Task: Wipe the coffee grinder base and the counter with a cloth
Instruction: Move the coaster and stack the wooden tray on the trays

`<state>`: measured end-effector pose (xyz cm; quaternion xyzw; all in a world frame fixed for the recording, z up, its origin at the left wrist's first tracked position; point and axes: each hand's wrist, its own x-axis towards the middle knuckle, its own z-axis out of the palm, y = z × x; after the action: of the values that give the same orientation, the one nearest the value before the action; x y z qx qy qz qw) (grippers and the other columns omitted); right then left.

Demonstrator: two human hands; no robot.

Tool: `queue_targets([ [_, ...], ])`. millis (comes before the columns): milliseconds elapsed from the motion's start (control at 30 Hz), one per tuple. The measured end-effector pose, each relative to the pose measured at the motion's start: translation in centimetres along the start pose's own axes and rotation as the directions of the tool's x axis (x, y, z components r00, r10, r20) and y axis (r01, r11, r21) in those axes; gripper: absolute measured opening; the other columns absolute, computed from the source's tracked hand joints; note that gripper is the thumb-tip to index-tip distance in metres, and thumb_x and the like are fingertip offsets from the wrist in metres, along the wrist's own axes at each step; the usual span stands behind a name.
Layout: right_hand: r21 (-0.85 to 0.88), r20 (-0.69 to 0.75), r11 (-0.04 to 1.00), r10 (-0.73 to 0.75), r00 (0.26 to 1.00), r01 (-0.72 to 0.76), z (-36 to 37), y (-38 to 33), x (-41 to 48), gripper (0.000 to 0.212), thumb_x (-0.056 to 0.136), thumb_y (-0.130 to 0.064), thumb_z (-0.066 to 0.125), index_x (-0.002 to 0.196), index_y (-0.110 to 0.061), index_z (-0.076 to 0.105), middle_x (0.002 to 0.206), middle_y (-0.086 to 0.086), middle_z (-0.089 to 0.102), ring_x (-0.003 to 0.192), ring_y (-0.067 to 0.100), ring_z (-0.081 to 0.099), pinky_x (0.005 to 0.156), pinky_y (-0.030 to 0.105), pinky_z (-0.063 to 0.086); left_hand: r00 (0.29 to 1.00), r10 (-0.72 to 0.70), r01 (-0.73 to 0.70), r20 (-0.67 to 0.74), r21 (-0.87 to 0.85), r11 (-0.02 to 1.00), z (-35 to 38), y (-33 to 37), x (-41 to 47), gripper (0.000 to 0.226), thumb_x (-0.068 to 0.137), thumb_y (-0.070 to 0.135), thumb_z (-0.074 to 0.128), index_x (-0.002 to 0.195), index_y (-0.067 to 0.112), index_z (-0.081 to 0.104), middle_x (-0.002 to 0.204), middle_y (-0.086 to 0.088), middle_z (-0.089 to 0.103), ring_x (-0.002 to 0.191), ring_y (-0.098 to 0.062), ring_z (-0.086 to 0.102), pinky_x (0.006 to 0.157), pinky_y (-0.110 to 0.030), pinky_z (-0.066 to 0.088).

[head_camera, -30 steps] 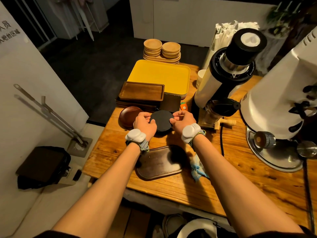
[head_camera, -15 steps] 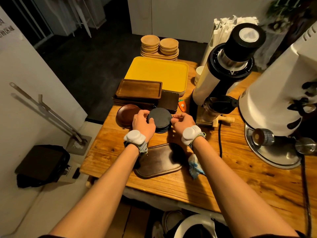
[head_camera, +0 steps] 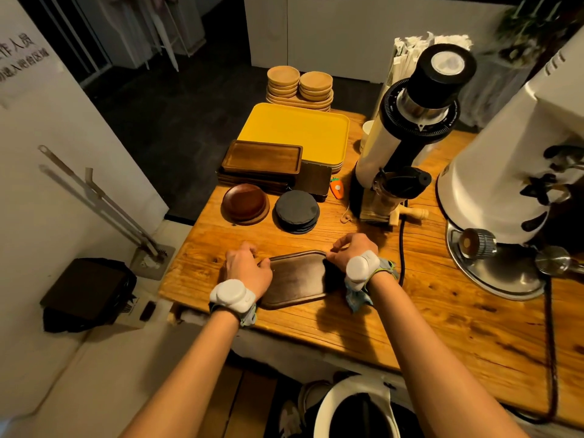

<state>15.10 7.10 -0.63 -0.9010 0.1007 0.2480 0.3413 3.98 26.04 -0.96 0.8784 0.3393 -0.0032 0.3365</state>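
Head view, one frame.

Both hands sit at lower centre of the frame on a dark wooden tray (head_camera: 297, 279) that lies flat on the wooden counter (head_camera: 442, 317). Left hand (head_camera: 248, 270): fingers curled over the tray's left end, thumb at its upper left corner; it appears to grip the edge. Right hand (head_camera: 352, 248): fingers bent and close together, tips pinching the tray's upper right corner.

Cloth (head_camera: 357, 297): a crumpled blue-and-white cloth lies on the counter touching the tray's right end, directly below the right wrist. It is in neither hand. Part of it is hidden by the wrist.

Key relation: the cloth is just below and behind the right fingers, toward the bottom of the frame, so the right hand is clearly the nearer one. The tray's long axis runs left to right across the frame, between the two hands.

Coffee grinder (head_camera: 410, 131) stands upper right of centre; its base (head_camera: 376, 213) rests on the counter above and slightly right of the right hand, near it but not touching. A stack of dark round coasters (head_camera: 296, 210) sits just above the tray.

Judgement: the tray is probably being shifted to expose counter for wiping. Wiping not yet begun here.
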Motion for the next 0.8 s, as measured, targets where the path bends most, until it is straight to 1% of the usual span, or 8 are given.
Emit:
queue_targets([
  [100, -0.057, 0.048, 0.998, -0.005, 0.999, 0.008, -0.2, 0.2, -0.5, 0.017, 0.073, -0.024, 0.082, 0.086, -0.017, 0.072, 0.086, -0.001, 0.065, 0.084, 0.018, 0.06, 0.073, 0.025, 0.049, 1.0, -0.024, 0.024, 0.004, 0.041, 0.999, 0.1, -0.6, -1.1, 0.034, 0.086, 0.027, 0.066, 0.115, 0.014, 0.055, 0.12, -0.015, 0.055, 0.114, -0.035, 0.052, 0.095, -0.038, 0.043],
  [200, -0.082, 0.067, 0.997, 0.003, 0.998, 0.003, 0.0, 0.1, -1.3, 0.016, 0.072, -0.019, 0.081, 0.072, -0.022, 0.065, 0.09, 0.0, 0.069, 0.087, 0.019, 0.063, 0.079, 0.027, 0.051, 0.997, -0.066, 0.065, 0.028, 0.044, 0.997, 0.3, -0.7, -1.6, 0.037, 0.086, 0.026, 0.066, 0.119, 0.014, 0.054, 0.124, -0.016, 0.052, 0.119, -0.036, 0.049, 0.098, -0.041, 0.042],
  [267, -0.083, 0.038, 0.996, -0.01, 0.999, 0.013, 0.2, 0.1, -1.6, 0.015, 0.071, -0.018, 0.08, 0.071, -0.022, 0.065, 0.095, 0.0, 0.072, 0.092, 0.021, 0.066, 0.083, 0.028, 0.052, 0.996, -0.08, 0.078, 0.037, 0.04, 0.996, 0.4, -0.7, -1.9, 0.037, 0.087, 0.025, 0.065, 0.12, 0.012, 0.053, 0.126, -0.016, 0.052, 0.12, -0.036, 0.048, 0.1, -0.042, 0.041],
  [400, -0.085, 0.009, 0.996, -0.032, 0.999, 0.033, 0.2, 0.0, -2.0, 0.012, 0.073, -0.017, 0.077, 0.071, -0.022, 0.066, 0.088, -0.002, 0.068, 0.087, 0.02, 0.063, 0.082, 0.03, 0.053, 0.995, -0.094, 0.093, 0.022, 0.044, 0.995, 0.4, -0.3, -2.1, 0.036, 0.088, 0.022, 0.064, 0.121, 0.011, 0.054, 0.128, -0.016, 0.051, 0.123, -0.035, 0.047, 0.1, -0.042, 0.041],
  [500, -0.089, -0.024, 0.995, -0.048, 0.999, 0.046, -0.1, -0.2, -2.0, 0.019, 0.074, -0.016, 0.075, 0.063, -0.025, 0.062, 0.085, -0.001, 0.066, 0.085, 0.022, 0.062, 0.08, 0.031, 0.055, 0.998, -0.064, 0.065, -0.005, 0.021, 0.998, 0.0, 0.1, -1.7, 0.03, 0.088, 0.022, 0.065, 0.115, 0.009, 0.061, 0.123, -0.014, 0.058, 0.118, -0.033, 0.053, 0.096, -0.04, 0.045],
  [633, -0.054, -0.054, 0.998, -0.044, 0.998, 0.041, -0.6, -0.9, -2.0, 0.01, 0.074, -0.02, 0.073, 0.068, -0.024, 0.067, 0.089, 0.003, 0.071, 0.087, 0.023, 0.064, 0.082, 0.031, 0.056, 0.999, -0.014, 0.014, -0.037, -0.006, 1.0, -1.1, 0.7, -0.7, 0.028, 0.086, 0.023, 0.067, 0.111, 0.011, 0.066, 0.115, -0.011, 0.064, 0.11, -0.031, 0.058, 0.092, -0.04, 0.051],
  [733, -0.007, -0.105, 0.999, -0.052, 0.993, 0.052, -1.2, -2.2, -2.0, 0.006, 0.074, -0.021, 0.072, 0.071, -0.025, 0.068, 0.091, 0.001, 0.071, 0.092, 0.023, 0.064, 0.086, 0.035, 0.056, 0.997, 0.029, -0.029, -0.068, -0.008, 1.0, -2.4, 1.8, 0.6, 0.031, 0.086, 0.025, 0.067, 0.114, 0.011, 0.066, 0.117, -0.011, 0.064, 0.113, -0.031, 0.057, 0.094, -0.04, 0.05],
  [800, 0.027, -0.142, 0.997, -0.064, 0.988, 0.069, -1.6, -3.5, -1.7, 0.006, 0.074, -0.022, 0.071, 0.072, -0.027, 0.069, 0.092, 0.0, 0.071, 0.093, 0.023, 0.064, 0.085, 0.034, 0.055, 0.994, 0.056, -0.058, -0.094, -0.016, 0.998, -3.6, 3.0, 1.8, 0.034, 0.088, 0.023, 0.065, 0.12, 0.01, 0.063, 0.122, -0.011, 0.062, 0.119, -0.031, 0.053, 0.099, -0.04, 0.047],
])
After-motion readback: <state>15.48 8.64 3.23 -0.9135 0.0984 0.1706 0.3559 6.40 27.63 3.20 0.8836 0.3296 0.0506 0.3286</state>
